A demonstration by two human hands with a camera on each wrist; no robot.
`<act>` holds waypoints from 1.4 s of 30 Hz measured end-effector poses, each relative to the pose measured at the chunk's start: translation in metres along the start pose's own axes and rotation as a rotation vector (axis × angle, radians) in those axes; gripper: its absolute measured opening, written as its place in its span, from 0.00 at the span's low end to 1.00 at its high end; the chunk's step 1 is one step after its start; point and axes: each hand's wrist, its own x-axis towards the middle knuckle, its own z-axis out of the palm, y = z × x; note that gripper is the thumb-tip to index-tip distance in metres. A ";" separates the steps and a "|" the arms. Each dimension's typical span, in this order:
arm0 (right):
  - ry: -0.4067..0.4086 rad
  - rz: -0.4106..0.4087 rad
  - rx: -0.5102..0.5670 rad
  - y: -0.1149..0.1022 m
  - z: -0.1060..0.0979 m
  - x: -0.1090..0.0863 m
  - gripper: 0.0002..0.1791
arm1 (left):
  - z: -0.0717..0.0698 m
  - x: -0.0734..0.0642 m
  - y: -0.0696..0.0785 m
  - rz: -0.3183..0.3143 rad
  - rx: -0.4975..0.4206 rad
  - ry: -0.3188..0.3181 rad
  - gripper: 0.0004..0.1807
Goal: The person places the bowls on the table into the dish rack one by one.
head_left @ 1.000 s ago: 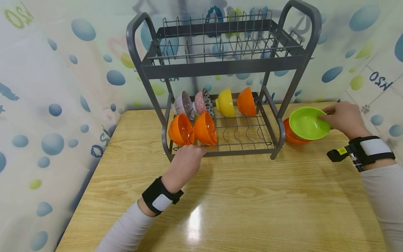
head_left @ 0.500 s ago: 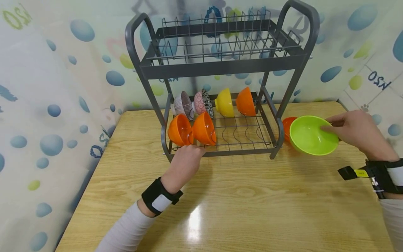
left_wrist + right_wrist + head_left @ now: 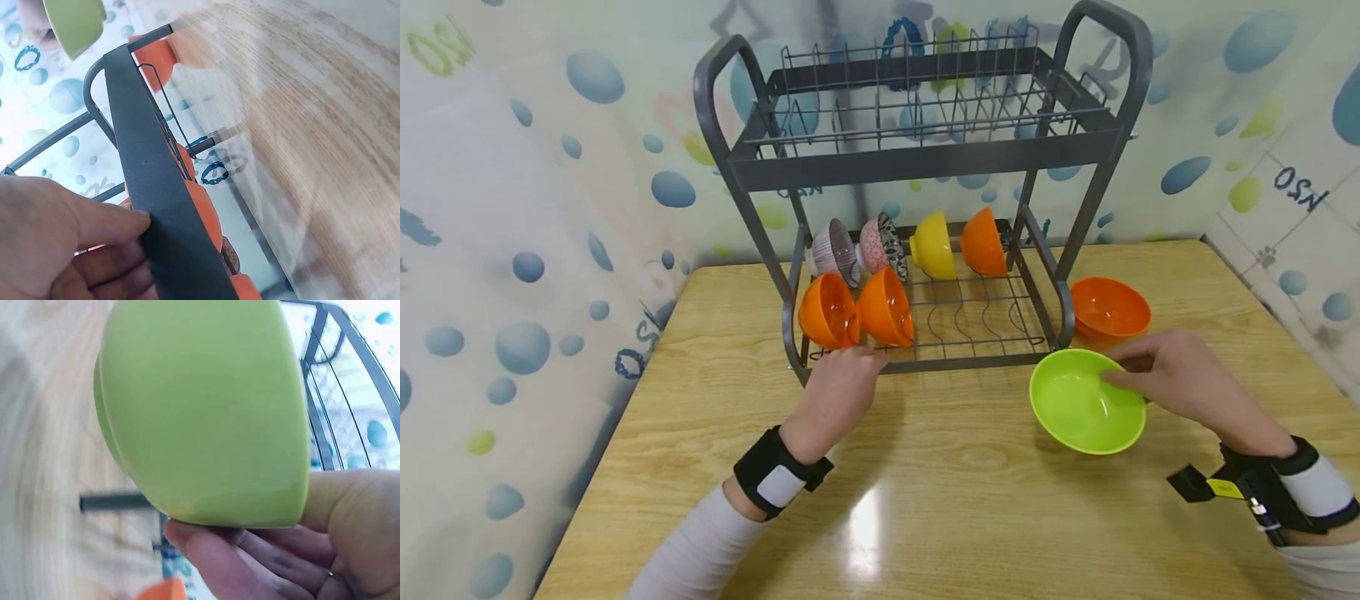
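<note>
My right hand [image 3: 1180, 379] pinches the rim of a lime green bowl [image 3: 1082, 408], thumb inside and fingers underneath. The bowl is held above the table, just in front of the right end of a dark grey two-tier dish rack [image 3: 925, 162]. From the right wrist view, the outer wall of the green bowl [image 3: 200, 406] fills the middle. My left hand [image 3: 838, 392] grips the rack's lower front rail [image 3: 159, 169], its thumb on the rail's front face and fingers curled behind. Right behind that hand, two orange bowls [image 3: 827, 310] stand tilted on the lower tier.
Along the lower tier's back row sit a striped bowl [image 3: 835, 252], a pink patterned bowl [image 3: 874, 242], a yellow bowl [image 3: 934, 246] and an orange bowl [image 3: 985, 243]. Right of the rack, another orange bowl [image 3: 1111, 307] stands on the wooden table [image 3: 970, 500]. A patterned wall rises behind.
My right hand has lifted the green bowl off the orange one on the table and brought it forward and left to the rack's front right corner. The left hand stays on the rail.
</note>
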 end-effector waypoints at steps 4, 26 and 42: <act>-0.025 -0.073 0.030 -0.015 0.015 0.006 0.13 | 0.001 -0.002 0.001 -0.036 -0.050 -0.004 0.08; -0.124 -0.248 0.090 -0.077 0.070 0.029 0.09 | 0.001 -0.005 0.030 -0.072 -0.761 -0.327 0.36; -0.115 -0.271 0.135 -0.094 0.087 0.036 0.08 | 0.011 -0.003 0.027 -0.023 -0.871 -0.475 0.18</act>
